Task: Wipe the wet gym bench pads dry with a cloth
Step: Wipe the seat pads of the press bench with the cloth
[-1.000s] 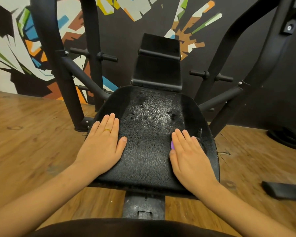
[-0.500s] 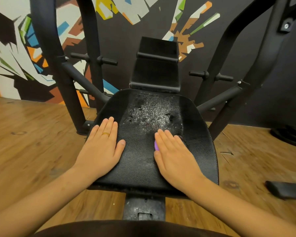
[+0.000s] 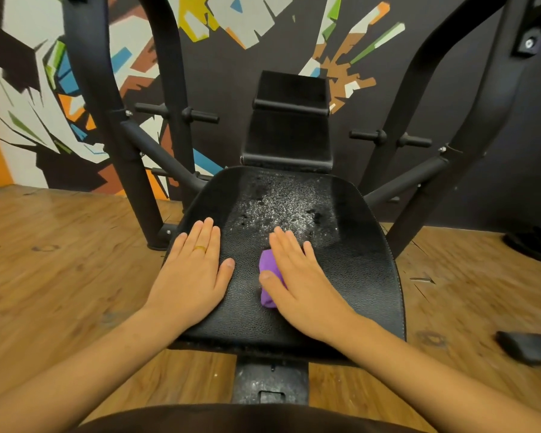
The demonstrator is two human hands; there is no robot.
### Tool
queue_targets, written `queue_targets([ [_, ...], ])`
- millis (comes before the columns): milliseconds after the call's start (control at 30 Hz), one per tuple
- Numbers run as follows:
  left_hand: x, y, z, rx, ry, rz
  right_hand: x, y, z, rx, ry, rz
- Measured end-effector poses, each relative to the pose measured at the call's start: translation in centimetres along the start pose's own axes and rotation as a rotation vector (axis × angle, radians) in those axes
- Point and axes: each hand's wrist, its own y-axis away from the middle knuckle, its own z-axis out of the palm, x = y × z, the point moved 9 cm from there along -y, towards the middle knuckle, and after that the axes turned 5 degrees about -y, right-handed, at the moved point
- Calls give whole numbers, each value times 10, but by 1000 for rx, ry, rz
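Purple cloth [image 3: 267, 265] pressed flat on the black seat pad [image 3: 363, 276] under the right hand [image 3: 303, 285].
The cloth is soft and bunched, at mid-pad, peeking out by the thumb; the right fingers [image 3: 283, 245] lie straight and open on top of it. The left hand [image 3: 194, 273] lies flat on the pad's left edge, fingers open, gold ring [image 3: 199, 248] on. The pad is pebbled leatherette with rounded corners and water beads [image 3: 281, 207] across the far half. Beyond it: a narrow upright back pad [image 3: 289, 135], matte black tube frame [image 3: 107, 120], wood plank floor [image 3: 60, 260].
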Motion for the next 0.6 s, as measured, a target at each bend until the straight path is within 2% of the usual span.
queue_targets([
  [67,0,0,-1,-17,11,2,6,8,-14,37,-111,-1],
  [167,7,-2,-6,-56,83,5,27,13,-34,107,-135,26],
  [300,52,-3,-22,-61,97,179,82,16,-62,264,135,220],
  [433,116,1,-25,-59,77,441,104,20,-59,246,442,334],
  [600,136,3,-3,-28,-15,465,102,18,-58,249,505,318],
])
